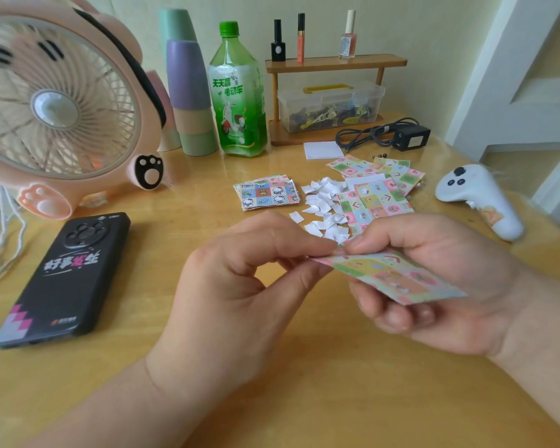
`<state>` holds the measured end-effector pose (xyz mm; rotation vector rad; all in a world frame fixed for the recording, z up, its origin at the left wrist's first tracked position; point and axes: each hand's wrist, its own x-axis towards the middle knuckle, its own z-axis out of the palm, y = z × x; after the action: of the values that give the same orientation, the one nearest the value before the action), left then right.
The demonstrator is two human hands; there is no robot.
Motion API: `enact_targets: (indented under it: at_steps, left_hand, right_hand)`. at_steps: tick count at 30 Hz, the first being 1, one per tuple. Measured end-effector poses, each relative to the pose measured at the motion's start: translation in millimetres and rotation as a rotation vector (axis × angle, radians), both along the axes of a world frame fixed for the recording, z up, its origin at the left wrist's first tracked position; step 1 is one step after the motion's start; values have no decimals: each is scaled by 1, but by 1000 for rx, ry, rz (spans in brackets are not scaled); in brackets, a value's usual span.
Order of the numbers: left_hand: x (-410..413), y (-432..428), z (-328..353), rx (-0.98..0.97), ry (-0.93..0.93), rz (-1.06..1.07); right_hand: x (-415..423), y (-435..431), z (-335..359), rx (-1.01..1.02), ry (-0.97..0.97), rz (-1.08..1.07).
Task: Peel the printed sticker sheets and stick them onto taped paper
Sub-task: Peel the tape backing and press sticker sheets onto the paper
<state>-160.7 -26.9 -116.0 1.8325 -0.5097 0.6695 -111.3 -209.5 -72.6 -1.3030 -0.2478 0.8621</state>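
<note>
A pastel printed sticker sheet [395, 278] is held flat above the wooden table [272, 367]. My right hand [434, 279] holds it from below, thumb on its upper edge. My left hand [240, 279] pinches the sheet's left corner between thumb and forefinger. Behind the hands lies a heap of white backing scraps [324, 205]. A stack of cartoon sticker sheets [267, 192] sits left of the heap. More pastel sheets [377, 185] are spread to its right. A small white paper pad [323, 150] lies further back.
A pink desk fan [55, 105] stands at the left, a black phone [65, 279] in front of it. Stacked cups [188, 88], a green bottle [238, 95], a wooden shelf [333, 64] with a plastic box, a black charger [411, 137] and a white controller [479, 198] line the back and right.
</note>
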Motion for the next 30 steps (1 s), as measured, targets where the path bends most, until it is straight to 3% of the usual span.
enact_targets:
  at_steps: [11, 22, 30]
  left_hand:
    - [-5, 3, 12, 197, -40, -1]
    - [-4, 0, 12, 189, -20, -26]
    - [-7, -1, 12, 312, 24, 10]
  right_hand:
    - [9, -6, -1, -119, 106, 169]
    - [12, -8, -2, -137, 137, 144]
    - [13, -8, -6, -192, 89, 107]
